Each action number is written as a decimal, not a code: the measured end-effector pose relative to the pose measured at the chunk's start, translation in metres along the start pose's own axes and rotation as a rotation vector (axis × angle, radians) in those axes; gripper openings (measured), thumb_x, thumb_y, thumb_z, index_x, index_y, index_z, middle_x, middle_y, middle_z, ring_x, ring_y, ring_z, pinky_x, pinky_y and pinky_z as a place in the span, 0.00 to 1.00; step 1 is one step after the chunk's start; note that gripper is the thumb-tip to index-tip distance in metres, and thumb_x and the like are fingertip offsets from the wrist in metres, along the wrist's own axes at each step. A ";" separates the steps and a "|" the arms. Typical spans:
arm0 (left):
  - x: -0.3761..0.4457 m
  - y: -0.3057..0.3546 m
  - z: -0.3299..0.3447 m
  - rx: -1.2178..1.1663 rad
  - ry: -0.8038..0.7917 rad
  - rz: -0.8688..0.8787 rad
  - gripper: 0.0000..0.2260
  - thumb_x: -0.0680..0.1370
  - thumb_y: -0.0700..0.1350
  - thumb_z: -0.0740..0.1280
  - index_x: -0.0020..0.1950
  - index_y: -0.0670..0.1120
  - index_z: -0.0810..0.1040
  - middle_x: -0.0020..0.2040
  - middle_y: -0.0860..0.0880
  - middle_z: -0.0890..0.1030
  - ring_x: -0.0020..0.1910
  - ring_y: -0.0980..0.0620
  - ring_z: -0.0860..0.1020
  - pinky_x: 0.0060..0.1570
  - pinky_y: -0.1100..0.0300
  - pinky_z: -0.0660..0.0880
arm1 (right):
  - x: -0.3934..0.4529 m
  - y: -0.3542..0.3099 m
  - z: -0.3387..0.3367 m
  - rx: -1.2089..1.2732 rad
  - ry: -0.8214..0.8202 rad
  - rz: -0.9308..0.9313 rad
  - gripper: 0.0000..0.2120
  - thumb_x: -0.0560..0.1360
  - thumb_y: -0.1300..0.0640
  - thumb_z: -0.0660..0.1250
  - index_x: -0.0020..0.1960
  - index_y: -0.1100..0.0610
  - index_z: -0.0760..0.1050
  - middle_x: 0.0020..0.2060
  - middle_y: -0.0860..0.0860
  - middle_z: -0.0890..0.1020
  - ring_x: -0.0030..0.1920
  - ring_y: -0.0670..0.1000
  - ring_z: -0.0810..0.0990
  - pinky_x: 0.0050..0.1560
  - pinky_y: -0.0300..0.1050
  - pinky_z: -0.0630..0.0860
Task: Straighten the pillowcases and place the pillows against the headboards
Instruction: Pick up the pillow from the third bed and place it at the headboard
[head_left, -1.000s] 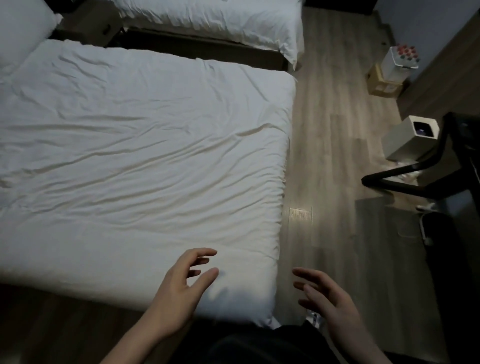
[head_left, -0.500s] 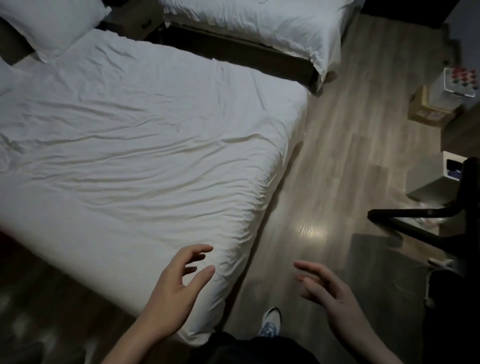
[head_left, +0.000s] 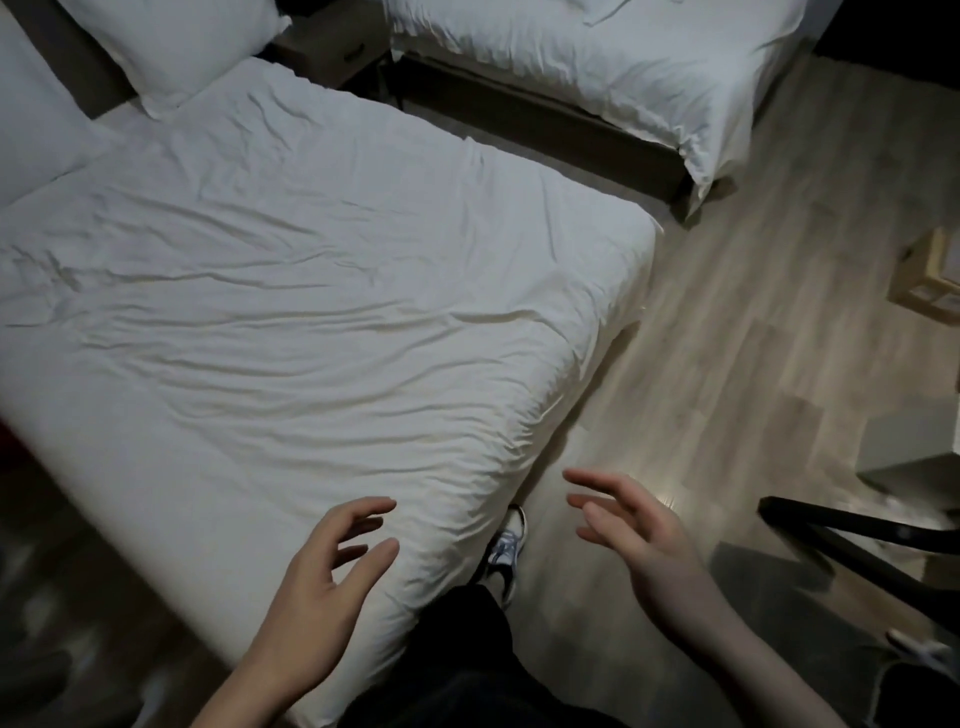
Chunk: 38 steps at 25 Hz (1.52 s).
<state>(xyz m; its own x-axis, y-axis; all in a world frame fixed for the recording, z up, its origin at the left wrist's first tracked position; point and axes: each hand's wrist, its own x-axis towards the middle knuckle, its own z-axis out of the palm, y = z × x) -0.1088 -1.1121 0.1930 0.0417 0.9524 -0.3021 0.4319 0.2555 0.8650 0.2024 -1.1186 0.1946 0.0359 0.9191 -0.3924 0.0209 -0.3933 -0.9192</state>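
Note:
A white pillow (head_left: 171, 47) leans at the head of the near bed (head_left: 311, 312) at the top left, with a second white pillow (head_left: 31, 130) at the left edge, partly cut off. My left hand (head_left: 327, 577) hovers over the bed's foot corner, fingers spread and holding nothing. My right hand (head_left: 639, 540) is over the wooden floor beside that corner, also spread and empty. Both hands are far from the pillows.
A second bed (head_left: 597, 67) with white bedding stands at the top right, with a nightstand (head_left: 332, 41) between the beds. A black chair frame (head_left: 852, 535) and a cardboard box (head_left: 930, 280) are at the right. My shoe (head_left: 506, 551) is on the floor by the bed corner.
The view has swung left and toward the head of the bed, bringing the pillows into sight. Both hands stay spread and empty in front of me.

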 end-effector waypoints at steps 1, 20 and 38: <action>0.021 0.010 0.009 -0.006 -0.011 0.005 0.13 0.80 0.44 0.70 0.64 0.53 0.80 0.63 0.59 0.81 0.65 0.61 0.78 0.59 0.65 0.75 | 0.014 -0.005 -0.012 -0.015 -0.001 -0.008 0.13 0.81 0.60 0.68 0.62 0.47 0.82 0.57 0.47 0.86 0.63 0.47 0.82 0.67 0.56 0.77; 0.397 0.272 0.259 0.020 -0.160 0.083 0.11 0.81 0.47 0.70 0.62 0.58 0.80 0.61 0.65 0.80 0.63 0.65 0.77 0.60 0.64 0.73 | 0.296 -0.113 -0.315 0.039 0.154 0.017 0.13 0.81 0.57 0.67 0.61 0.43 0.83 0.60 0.45 0.85 0.63 0.46 0.82 0.67 0.59 0.78; 0.716 0.454 0.430 -0.054 -0.090 0.038 0.12 0.81 0.48 0.69 0.63 0.59 0.79 0.62 0.61 0.81 0.64 0.63 0.78 0.60 0.61 0.74 | 0.611 -0.263 -0.576 -0.060 0.121 0.007 0.20 0.70 0.33 0.71 0.59 0.38 0.83 0.57 0.44 0.86 0.61 0.44 0.83 0.67 0.59 0.78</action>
<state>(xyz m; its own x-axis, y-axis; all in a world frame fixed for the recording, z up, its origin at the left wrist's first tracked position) 0.5040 -0.3859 0.1968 0.1390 0.9434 -0.3011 0.3790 0.2302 0.8963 0.7943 -0.4675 0.2158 0.1566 0.9082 -0.3882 0.0802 -0.4034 -0.9115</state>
